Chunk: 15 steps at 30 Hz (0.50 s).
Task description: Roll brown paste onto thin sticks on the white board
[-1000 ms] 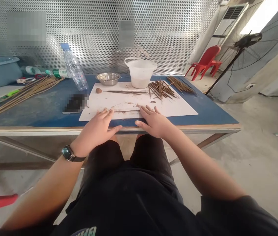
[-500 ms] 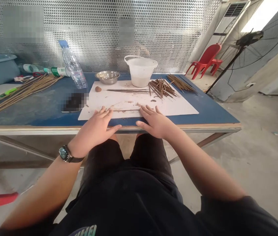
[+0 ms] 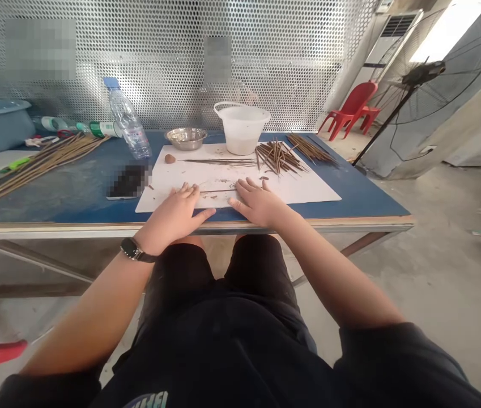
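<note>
The left hand (image 3: 171, 218) and right hand (image 3: 259, 204) lie open on a white sheet (image 3: 303, 192), their fingers (image 3: 188, 190) spread flat and gripping nothing; the right hand has slid slightly inward. A thin brown stick (image 3: 218, 191) lies between the fingertips. Farther out are a brown lump (image 3: 169, 158), a loose pile of sticks (image 3: 278, 157), and a steel bowl (image 3: 186, 138) on the blue table (image 3: 363, 204).

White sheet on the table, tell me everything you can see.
The white sheet is flat and rectangular, possibly plastic or card, lying on the blue tabletop near its front edge. Brown crumbs dirty it, with thin brown sticks and a small brown lump on it. The fingers of the left hand and right hand rest on its near part.
</note>
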Tool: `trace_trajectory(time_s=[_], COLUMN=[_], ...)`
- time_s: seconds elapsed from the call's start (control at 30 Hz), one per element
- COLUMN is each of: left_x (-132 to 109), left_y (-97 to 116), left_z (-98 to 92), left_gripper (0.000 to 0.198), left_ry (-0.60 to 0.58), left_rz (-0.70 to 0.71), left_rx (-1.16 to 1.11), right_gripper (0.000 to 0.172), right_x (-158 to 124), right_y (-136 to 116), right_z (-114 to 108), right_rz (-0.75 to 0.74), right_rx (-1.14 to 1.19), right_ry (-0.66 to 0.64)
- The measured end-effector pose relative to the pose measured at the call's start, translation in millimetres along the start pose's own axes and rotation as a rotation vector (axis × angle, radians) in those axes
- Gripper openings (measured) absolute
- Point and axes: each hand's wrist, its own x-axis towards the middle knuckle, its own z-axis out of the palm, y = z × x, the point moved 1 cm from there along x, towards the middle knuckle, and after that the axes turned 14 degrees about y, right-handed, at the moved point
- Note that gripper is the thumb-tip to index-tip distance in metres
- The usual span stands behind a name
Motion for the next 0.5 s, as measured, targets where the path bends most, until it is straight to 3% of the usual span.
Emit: trace_trajectory(time_s=[0.13, 0.23, 0.5], left_x=[-25.8, -33.5, 0.6], left_y=[1.4, 2.3, -5.6], left_z=[2.3, 3.8, 5.3], left_gripper=[0.094, 0.096, 0.091], left_ry=[0.044, 0.065, 0.054], left_rz=[0.036, 0.043, -0.011], left_rx=[-0.025, -0.020, 0.015], right_gripper=[0.107, 0.113, 0.108], right_x=[-29.3, -36.1, 7.2], right_y=[0.1, -1.2, 0.5], right_z=[-0.4, 0.4, 1.3], right_rz=[-0.067, -0.069, 0.023], right_rx=[0.015, 0.011, 0.024], right_ry=[0.041, 0.055, 0.035])
